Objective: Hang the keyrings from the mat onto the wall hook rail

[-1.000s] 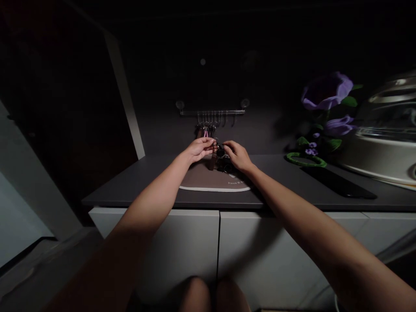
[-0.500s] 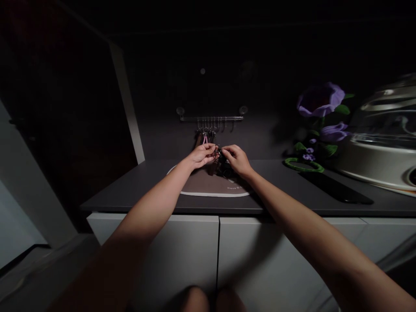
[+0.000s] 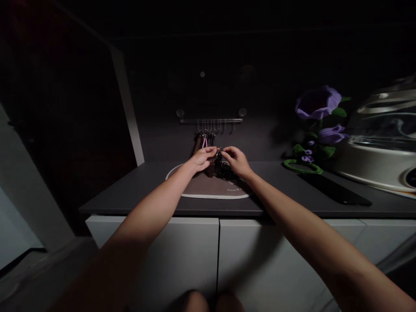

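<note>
My left hand (image 3: 200, 160) and my right hand (image 3: 236, 160) meet above a brown mat (image 3: 208, 189) with a white rim. Both pinch a small metal key ring (image 3: 220, 150) between their fingertips. Dark keychain pieces (image 3: 218, 166) hang under the ring; their exact shape is lost in the shadow. Low beside them is a small brown piece (image 3: 210, 170), partly behind my left hand. More dark items lie on the mat near my right hand, too dim to name.
Behind my hands, a clear hook rail (image 3: 211, 121) on the wall carries keychains and a pink strap (image 3: 204, 142). To the right are a black phone-like slab (image 3: 334, 189), purple knitted flowers (image 3: 320, 104) with a green ring base, and a domed white appliance (image 3: 377, 160).
The view has shifted slightly, so everything sits a little lower. My left fingers have straightened somewhat, and the dark pieces now hang lower beneath the ring between my fingertips.
</note>
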A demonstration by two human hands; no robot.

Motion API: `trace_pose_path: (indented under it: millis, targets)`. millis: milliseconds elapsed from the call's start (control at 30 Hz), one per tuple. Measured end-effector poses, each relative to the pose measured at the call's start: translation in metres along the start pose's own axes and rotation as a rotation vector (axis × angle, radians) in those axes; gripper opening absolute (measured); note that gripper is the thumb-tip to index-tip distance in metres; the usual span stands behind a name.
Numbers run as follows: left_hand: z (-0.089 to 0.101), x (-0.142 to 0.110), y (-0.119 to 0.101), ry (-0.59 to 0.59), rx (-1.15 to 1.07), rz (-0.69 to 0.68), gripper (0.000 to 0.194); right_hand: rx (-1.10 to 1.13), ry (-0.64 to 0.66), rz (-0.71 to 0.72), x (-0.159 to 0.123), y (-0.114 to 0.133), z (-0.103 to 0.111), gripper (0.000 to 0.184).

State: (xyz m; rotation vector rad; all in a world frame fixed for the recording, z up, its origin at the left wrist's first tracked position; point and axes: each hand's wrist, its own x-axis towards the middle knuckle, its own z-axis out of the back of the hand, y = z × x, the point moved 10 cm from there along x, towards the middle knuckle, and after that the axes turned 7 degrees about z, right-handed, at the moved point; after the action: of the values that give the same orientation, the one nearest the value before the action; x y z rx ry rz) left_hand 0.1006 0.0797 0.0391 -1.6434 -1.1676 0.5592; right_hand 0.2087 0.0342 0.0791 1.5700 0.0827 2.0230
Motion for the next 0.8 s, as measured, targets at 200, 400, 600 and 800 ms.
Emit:
trace_pose_path:
  millis: [200, 400, 600, 800]
  targets:
    - [-0.001, -0.001, 0.000, -0.007, 0.003, 0.015, 0.011, 0.082, -0.027, -0.047, 0.001, -0.008, 0.002, 0.026]
    - [0.005, -0.002, -0.006, -0.085, 0.081, -0.029, 0.016, 0.266, -0.019, -0.149, 0.003, -0.006, -0.005, 0.024]
    - [0.013, -0.002, -0.019, -0.177, 0.209, -0.155, 0.027, 0.344, -0.035, -0.220, 0.012, -0.015, -0.009, 0.021]
    - [0.036, -0.004, -0.028, -0.361, 0.225, -0.195, 0.024, 0.431, -0.055, -0.342, 0.031, -0.032, -0.012, 0.021]
